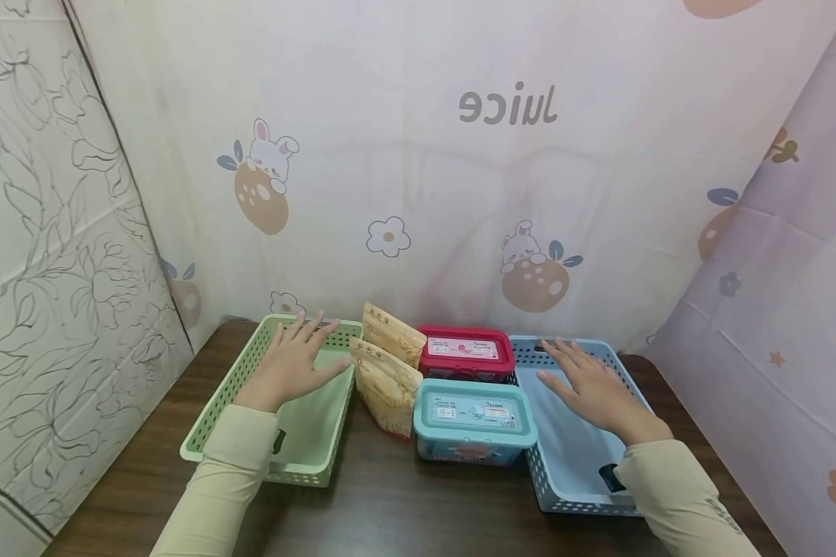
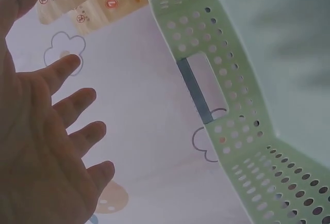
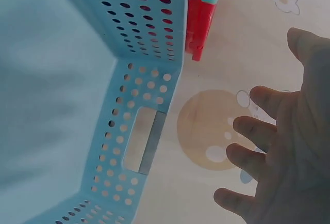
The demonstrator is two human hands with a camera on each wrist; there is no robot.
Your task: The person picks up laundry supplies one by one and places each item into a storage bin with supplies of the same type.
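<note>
In the head view my left hand (image 1: 289,367) hovers with spread fingers over a green perforated basket (image 1: 310,433). My right hand (image 1: 595,391) is held the same way over a blue perforated basket (image 1: 571,456). Neither hand holds anything. Both baskets show bare floors inside. Between them stand two beige pouches, a front pouch (image 1: 388,387) and a rear pouch (image 1: 393,334). Beside the pouches are a teal lidded box (image 1: 475,418) and, behind it, a red lidded box (image 1: 465,352). The left wrist view shows the green basket's handle slot (image 2: 206,87) past the spread fingers.
The baskets, pouches and boxes stand on a dark wooden table (image 1: 390,510). Behind it hangs a pale printed curtain (image 1: 418,186), with a floral panel (image 1: 49,232) at the left. The teal box sits right at the blue basket's left wall.
</note>
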